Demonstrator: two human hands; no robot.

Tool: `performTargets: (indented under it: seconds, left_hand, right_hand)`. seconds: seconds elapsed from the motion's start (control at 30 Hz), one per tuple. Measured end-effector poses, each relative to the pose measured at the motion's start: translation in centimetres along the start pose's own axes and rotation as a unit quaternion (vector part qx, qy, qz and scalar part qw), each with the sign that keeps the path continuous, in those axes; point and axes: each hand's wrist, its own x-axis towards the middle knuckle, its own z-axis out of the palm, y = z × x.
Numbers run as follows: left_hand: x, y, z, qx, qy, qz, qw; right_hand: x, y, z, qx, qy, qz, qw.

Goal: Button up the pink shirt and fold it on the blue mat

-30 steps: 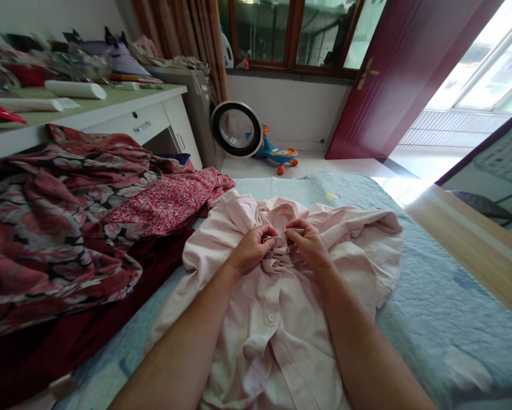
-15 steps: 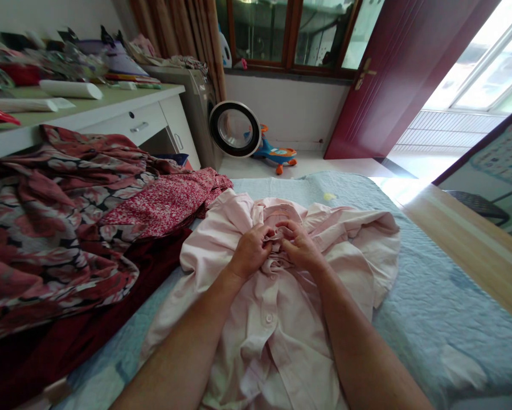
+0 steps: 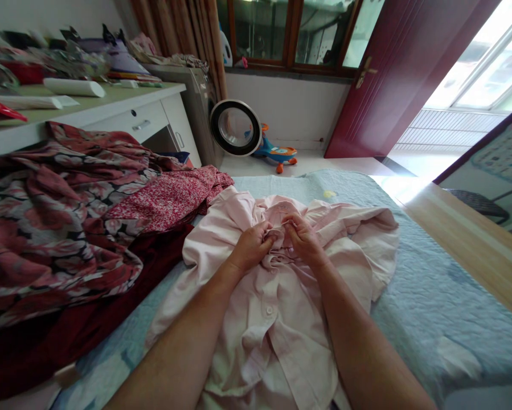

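A pale pink button-up shirt (image 3: 298, 324) lies spread, front side up, with its collar at the far end and creases bunched below it. My left hand (image 3: 252, 246) pinches the shirt's cloth near the collar, thumb against fingers. Close beside it on the right, my right hand (image 3: 302, 238) is closed on the collar-side edge of the same shirt. Between the two hands the fabric is folded up, and any button there is hidden by my fingers. Farther down the front placket, a white button (image 3: 269, 310) shows.
The shirt rests on a light blue quilted bed cover (image 3: 435, 285). Floral clothes (image 3: 68, 216) and a dark red garment (image 3: 110, 307) are heaped at left. Beyond stand a cluttered desk (image 3: 123, 108), a washing machine with its round door (image 3: 236, 128) open, and a red door (image 3: 401, 62).
My right hand has drawn its fingers together and turned slightly, lifting a bit of the collar edge. The left hand keeps its pinch, and the view has shifted a little.
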Motion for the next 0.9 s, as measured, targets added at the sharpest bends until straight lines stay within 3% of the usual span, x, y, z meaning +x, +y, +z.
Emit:
performTargets:
  seconds: [0.13, 0.43, 0.73, 0.9]
  left_hand:
    - [-0.1, 0.4, -0.3, -0.031, -0.009, 0.005, 0.999]
    - [0.0, 0.8, -0.6, 0.093, -0.028, 0.002, 0.995]
    - [-0.1, 0.8, -0.6, 0.203, -0.029, -0.007, 0.979]
    - [-0.2, 1.0, -0.8, 0.222, -0.033, -0.026, 0.974]
  right_hand:
    - [0.0, 0.2, 0.1, -0.014, -0.007, -0.008, 1.000]
    - [-0.1, 0.9, 0.0, -0.106, -0.026, -0.054, 0.993]
    - [0.0, 0.8, -0.2, -0.093, -0.009, -0.102, 0.990]
    - [0.1, 1.5, 0.1, -0.074, 0.028, -0.077, 0.994]
